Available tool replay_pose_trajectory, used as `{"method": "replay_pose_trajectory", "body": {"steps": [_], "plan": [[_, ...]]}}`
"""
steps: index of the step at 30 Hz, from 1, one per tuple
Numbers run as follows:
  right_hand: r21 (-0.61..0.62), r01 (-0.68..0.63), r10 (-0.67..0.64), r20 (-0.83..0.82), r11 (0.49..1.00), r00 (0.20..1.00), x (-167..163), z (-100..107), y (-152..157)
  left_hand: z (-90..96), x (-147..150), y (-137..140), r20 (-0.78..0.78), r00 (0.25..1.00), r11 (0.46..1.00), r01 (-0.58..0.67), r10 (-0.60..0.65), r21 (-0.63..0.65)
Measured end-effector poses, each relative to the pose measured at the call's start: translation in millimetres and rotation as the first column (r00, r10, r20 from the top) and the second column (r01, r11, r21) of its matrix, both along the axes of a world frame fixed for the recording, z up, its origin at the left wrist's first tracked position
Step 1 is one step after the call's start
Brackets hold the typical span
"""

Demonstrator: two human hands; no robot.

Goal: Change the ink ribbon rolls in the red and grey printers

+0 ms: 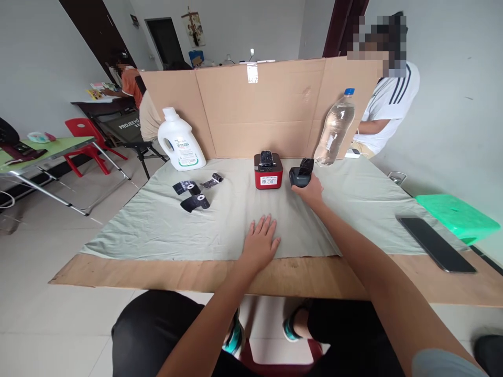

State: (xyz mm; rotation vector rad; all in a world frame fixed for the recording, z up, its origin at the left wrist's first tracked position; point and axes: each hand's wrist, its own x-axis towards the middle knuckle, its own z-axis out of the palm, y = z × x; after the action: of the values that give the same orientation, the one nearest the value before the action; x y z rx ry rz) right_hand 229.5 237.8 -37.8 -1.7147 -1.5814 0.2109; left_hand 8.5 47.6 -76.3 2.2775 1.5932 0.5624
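My left hand (261, 240) lies flat on the grey-green cloth (231, 235), fingers spread and holding nothing. Farther to the right, my right hand (313, 190) is wrapped round the near side of a small black printer-like device (300, 178), which has a dark strip sticking up from its top. Part of that device is hidden by the fingers. A red and black boxy printer (269, 173) stands to its left, with a white label on its front and a dark strip at its top. Several partly unwound black rolls (195, 202) lie left of the printer.
A cardboard screen (255, 110) stands along the back, with a white jug (181, 141) at left and a tilted clear bottle (337, 128) at right. A dark phone-like slab (436, 243) lies at the right front. Other people sit beyond the screen.
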Motion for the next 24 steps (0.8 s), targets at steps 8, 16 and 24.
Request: {"method": "replay_pose_trajectory", "body": {"steps": [8,16,24], "plan": [[-0.123,0.06,-0.072,-0.089,0.991,0.993,-5,-6,66,21.4,-9,-18,-0.224,0.969,0.994,0.104,-0.107,-0.027],[0.272,-0.153,0.188,-0.105,0.95,0.977,-25,-3,55,66.7,-48,122,0.549,0.813,0.979,-0.195,0.195,-0.059],[0.137,-0.418,0.437,-0.384,0.898,0.813,-75,-8,51,53.4,-22,217,0.899,0.328,0.957,-0.117,0.29,-0.266]]}}
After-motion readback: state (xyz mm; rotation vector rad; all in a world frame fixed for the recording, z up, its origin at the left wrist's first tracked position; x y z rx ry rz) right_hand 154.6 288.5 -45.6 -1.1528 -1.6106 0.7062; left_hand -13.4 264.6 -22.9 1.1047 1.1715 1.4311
